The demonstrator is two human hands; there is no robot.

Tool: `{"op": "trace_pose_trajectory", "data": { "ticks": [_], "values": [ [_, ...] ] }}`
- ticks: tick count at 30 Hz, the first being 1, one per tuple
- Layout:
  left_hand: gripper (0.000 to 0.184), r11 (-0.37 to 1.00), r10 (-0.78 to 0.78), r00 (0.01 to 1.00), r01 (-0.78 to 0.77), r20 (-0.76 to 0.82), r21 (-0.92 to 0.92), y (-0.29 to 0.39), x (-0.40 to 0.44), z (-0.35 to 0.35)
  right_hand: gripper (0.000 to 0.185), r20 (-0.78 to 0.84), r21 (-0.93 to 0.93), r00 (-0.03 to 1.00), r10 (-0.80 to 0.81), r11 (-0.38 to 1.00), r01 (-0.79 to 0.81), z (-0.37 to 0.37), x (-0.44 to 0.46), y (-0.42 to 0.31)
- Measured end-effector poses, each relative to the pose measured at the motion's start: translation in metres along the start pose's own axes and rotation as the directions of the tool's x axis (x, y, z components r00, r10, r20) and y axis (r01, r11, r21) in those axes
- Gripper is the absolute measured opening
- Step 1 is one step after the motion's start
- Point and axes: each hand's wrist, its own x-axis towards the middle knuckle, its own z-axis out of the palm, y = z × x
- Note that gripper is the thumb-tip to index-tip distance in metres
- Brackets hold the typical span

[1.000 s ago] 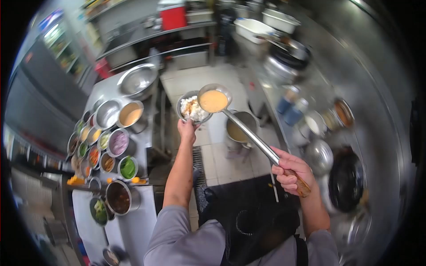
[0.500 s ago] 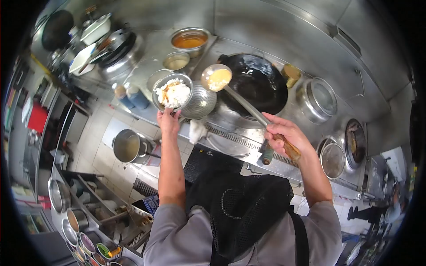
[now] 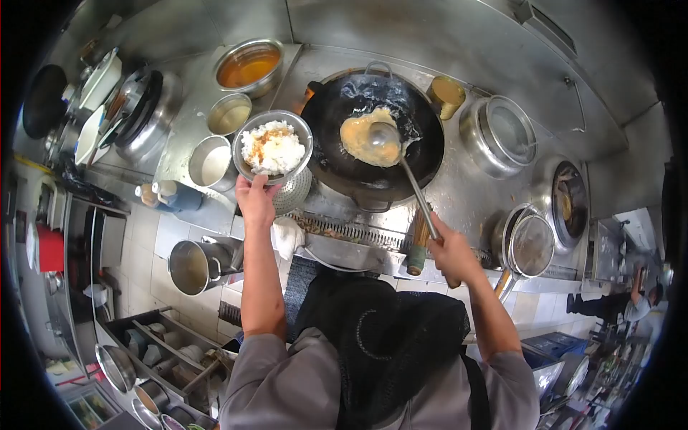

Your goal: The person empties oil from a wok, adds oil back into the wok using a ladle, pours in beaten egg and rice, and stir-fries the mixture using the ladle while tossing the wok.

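My left hand (image 3: 256,198) grips the near rim of a metal bowl (image 3: 241,163), holding it up left of the wok. White rice (image 3: 274,148) with brown sauce on top fills the bowl. Fingers wrapped round its handle, my right hand (image 3: 453,251) holds a long ladle (image 3: 418,188). The ladle's head rests in the black wok (image 3: 322,154), on a spread of beaten egg (image 3: 364,143) that looks partly set. Under the bowl, a perforated strainer (image 3: 294,192) is partly hidden.
Behind the bowl stand a pan of orange liquid (image 3: 249,69) and smaller metal pots (image 3: 229,115). Right of the wok are a tin (image 3: 447,93), stacked metal pots (image 3: 498,136) and mesh strainers (image 3: 532,245). A pot (image 3: 193,267) stands lower left. Far right is another person (image 3: 636,304).
The egg has gone from the ladle into the wok, and the ladle's head has moved down onto it. The rice bowl stays in my left hand, close to the wok's left side.
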Motion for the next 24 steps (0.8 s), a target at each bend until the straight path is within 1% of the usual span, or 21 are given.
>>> {"op": "trace_pose_trajectory", "data": {
  "ticks": [1, 2, 3, 4, 5, 6, 8, 9, 10, 11, 12, 13, 14, 15, 16, 17, 19, 20, 21, 23, 24],
  "values": [
    [0.027, 0.999, 0.025, 0.999, -0.026, 0.021, 0.019, 0.005, 0.005, 0.003, 0.072, -0.008, 0.003, 1.000, 0.010, 1.000, -0.010, -0.006, 0.018, 0.001],
    [0.027, 0.999, 0.041, 0.998, -0.042, 0.042, 0.019, 0.009, 0.009, 0.007, 0.074, 0.088, 0.366, 0.995, 0.052, 0.927, -0.081, -0.010, 0.040, 0.013],
    [0.027, 0.999, 0.030, 0.998, -0.031, 0.052, 0.018, 0.013, 0.015, 0.010, 0.076, 0.186, 0.668, 0.981, 0.054, 0.725, -0.166, -0.005, 0.056, 0.026],
    [0.027, 0.999, 0.021, 0.997, -0.024, 0.080, 0.037, 0.015, 0.021, 0.011, 0.075, 0.112, 0.545, 0.992, 0.054, 0.832, -0.107, 0.015, 0.070, 0.034],
    [0.028, 0.998, 0.014, 0.995, -0.020, 0.104, 0.054, 0.016, 0.026, 0.011, 0.075, 0.108, 0.539, 0.992, 0.062, 0.835, -0.111, 0.035, 0.073, 0.044],
    [0.028, 0.999, 0.010, 0.995, -0.015, 0.098, 0.053, 0.012, 0.035, 0.009, 0.073, -0.201, -0.001, 0.963, -0.180, 0.983, 0.184, 0.060, 0.073, 0.057],
    [0.029, 0.997, -0.001, 0.996, -0.006, 0.087, 0.079, 0.011, 0.043, 0.014, 0.070, -0.254, -0.479, 0.891, -0.377, 0.849, 0.222, 0.071, 0.040, 0.037],
    [0.029, 0.997, -0.001, 0.996, -0.005, 0.084, 0.073, 0.012, 0.048, 0.016, 0.070, -0.251, -0.484, 0.891, -0.379, 0.846, 0.224, 0.051, 0.035, 0.009],
    [0.030, 0.996, -0.021, 0.995, 0.013, 0.101, 0.086, 0.012, 0.049, 0.016, 0.069, -0.152, -0.033, 0.986, -0.067, 0.997, 0.063, 0.032, 0.033, -0.017],
    [0.031, 0.994, -0.048, 0.991, 0.035, 0.127, 0.104, 0.011, 0.051, 0.016, 0.068, 0.077, 0.395, 0.980, 0.185, 0.897, -0.200, 0.020, 0.039, -0.031],
    [0.032, 0.995, -0.063, 0.985, 0.049, 0.158, 0.091, 0.012, 0.053, 0.019, 0.067, 0.183, 0.640, 0.970, 0.161, 0.730, -0.242, 0.013, 0.063, -0.009],
    [0.032, 0.994, -0.072, 0.985, 0.058, 0.157, 0.092, 0.004, 0.061, 0.014, 0.067, 0.186, 0.638, 0.968, 0.169, 0.728, -0.249, 0.036, 0.079, 0.008],
    [0.032, 0.993, -0.079, 0.982, 0.063, 0.173, 0.096, 0.000, 0.067, 0.014, 0.068, -0.087, 0.250, 0.996, 0.015, 0.968, 0.008, 0.058, 0.084, 0.019],
    [0.033, 0.993, -0.085, 0.979, 0.066, 0.187, 0.102, -0.004, 0.072, 0.015, 0.068, -0.248, -0.242, 0.937, -0.244, 0.953, 0.184, 0.076, 0.082, 0.023],
    [0.033, 0.993, -0.087, 0.978, 0.070, 0.191, 0.098, -0.001, 0.072, 0.018, 0.067, -0.333, -0.607, 0.866, -0.372, 0.788, 0.105, 0.088, 0.062, 0.014],
    [0.031, 0.991, -0.089, 0.978, 0.068, 0.191, 0.116, 0.003, 0.070, 0.024, 0.067, -0.332, -0.610, 0.866, -0.373, 0.786, 0.105, 0.074, 0.049, -0.012],
    [0.030, 0.988, -0.099, 0.976, 0.073, 0.192, 0.140, 0.006, 0.068, 0.026, 0.065, -0.107, -0.052, 0.990, 0.097, 0.993, -0.103, 0.043, 0.010, -0.069],
    [0.030, 0.988, -0.101, 0.975, 0.076, 0.197, 0.133, 0.001, 0.075, 0.017, 0.067, 0.049, 0.301, 0.965, 0.258, 0.917, -0.260, 0.030, 0.027, -0.067],
    [0.029, 0.990, -0.104, 0.971, 0.080, 0.216, 0.118, 0.000, 0.077, 0.020, 0.067, 0.038, 0.309, 0.962, 0.269, 0.913, -0.268, 0.029, 0.042, -0.057],
    [0.030, 0.987, -0.113, 0.968, 0.083, 0.226, 0.138, 0.004, 0.077, 0.030, 0.070, 0.038, 0.589, 0.980, 0.197, 0.787, -0.182, 0.040, 0.074, -0.016],
    [0.030, 0.983, -0.113, 0.967, 0.076, 0.226, 0.167, 0.007, 0.077, 0.032, 0.068, -0.131, 0.223, 0.973, 0.192, 0.962, -0.160, 0.060, 0.073, -0.019]
  ]
}}
